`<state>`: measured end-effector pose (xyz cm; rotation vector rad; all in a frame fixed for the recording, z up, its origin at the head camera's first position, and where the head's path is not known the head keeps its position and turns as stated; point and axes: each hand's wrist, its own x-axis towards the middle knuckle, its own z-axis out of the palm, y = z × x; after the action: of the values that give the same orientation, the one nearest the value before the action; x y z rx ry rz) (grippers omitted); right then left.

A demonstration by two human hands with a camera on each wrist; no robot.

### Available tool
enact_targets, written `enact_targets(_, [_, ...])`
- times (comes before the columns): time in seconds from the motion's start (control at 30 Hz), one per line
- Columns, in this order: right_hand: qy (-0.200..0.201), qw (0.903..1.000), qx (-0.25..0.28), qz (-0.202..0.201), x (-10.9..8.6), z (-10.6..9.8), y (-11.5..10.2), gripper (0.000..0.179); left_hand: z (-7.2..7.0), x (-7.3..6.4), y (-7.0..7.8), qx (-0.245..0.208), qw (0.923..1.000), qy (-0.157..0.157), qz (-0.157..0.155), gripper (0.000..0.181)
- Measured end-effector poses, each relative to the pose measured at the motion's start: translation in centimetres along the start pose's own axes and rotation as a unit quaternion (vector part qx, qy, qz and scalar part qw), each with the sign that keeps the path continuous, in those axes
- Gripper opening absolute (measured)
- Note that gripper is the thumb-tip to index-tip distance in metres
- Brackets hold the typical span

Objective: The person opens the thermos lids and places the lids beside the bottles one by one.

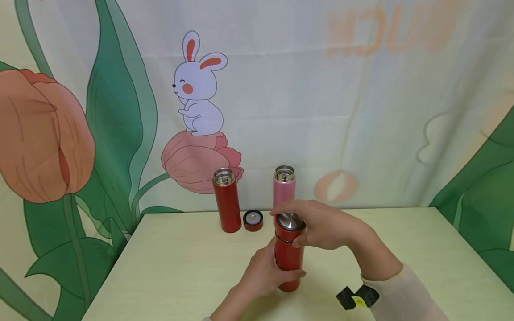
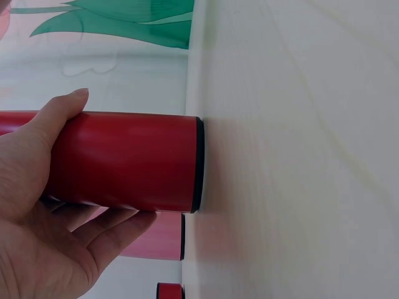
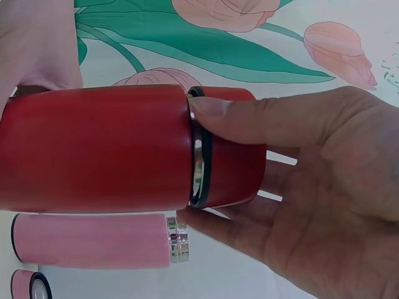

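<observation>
A red thermos flask (image 1: 290, 256) stands nearly upright over the front middle of the table, held by both hands. My left hand (image 1: 263, 272) grips its lower body, thumb on one side and fingers on the other, as the left wrist view shows. Above, my right hand (image 1: 321, 225) holds the red lid (image 1: 290, 223) with its steel top. In the right wrist view the thumb presses beside the lid's black ring (image 3: 201, 146), and a strip of shiny metal shows between lid and body. Whether the flask's base touches the table cannot be told.
Behind the held flask stands a lidless pink thermos flask (image 1: 284, 187), partly hidden. Further left is another lidless red flask (image 1: 227, 205), with a loose lid (image 1: 253, 220) lying underside up beside it. The pale table (image 1: 180, 267) meets a printed curtain (image 1: 281, 89) at the back.
</observation>
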<state>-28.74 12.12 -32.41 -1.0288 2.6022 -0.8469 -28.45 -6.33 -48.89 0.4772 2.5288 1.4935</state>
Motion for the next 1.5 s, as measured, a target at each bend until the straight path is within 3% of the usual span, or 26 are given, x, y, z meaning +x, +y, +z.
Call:
enact_targets(0.4, [0.001, 0.9997, -0.024, 0.005, 0.2, 0.3, -0.4, 0.065, 0.1, 0.1, -0.3, 0.005, 0.9999, 0.005, 0.011, 0.075])
enact_targets(0.57, [0.035, 0.9966, -0.071, 0.024, 0.2, 0.8, -0.8, 0.063, 0.1, 0.1, -0.4, 0.013, 0.9999, 0.008, 0.007, 0.079])
enact_targets(0.77, [0.089, 0.9746, -0.179, 0.101, 0.3, 1.7, -2.3, 0.069, 0.1, 0.0, -0.4, 0.02, 0.9997, 0.01, -0.001, 0.079])
enact_targets(0.97, [0.124, 0.9562, -0.205, 0.169, 0.5, 2.5, -3.7, 0.07, 0.0, 0.1, -0.3, 0.029, 0.9995, 0.01, 0.006, 0.082])
enact_targets(1.23, [0.158, 0.9371, -0.235, 0.203, 0.6, 3.1, -4.2, 0.066, 0.0, 0.0, -0.1, 0.035, 0.9994, 0.005, 0.005, 0.077])
enact_targets(1.5, [0.19, 0.9239, -0.261, 0.205, 0.9, 3.8, -4.4, 0.065, 0.1, 0.0, -0.1, 0.049, 0.9987, 0.013, -0.002, 0.077])
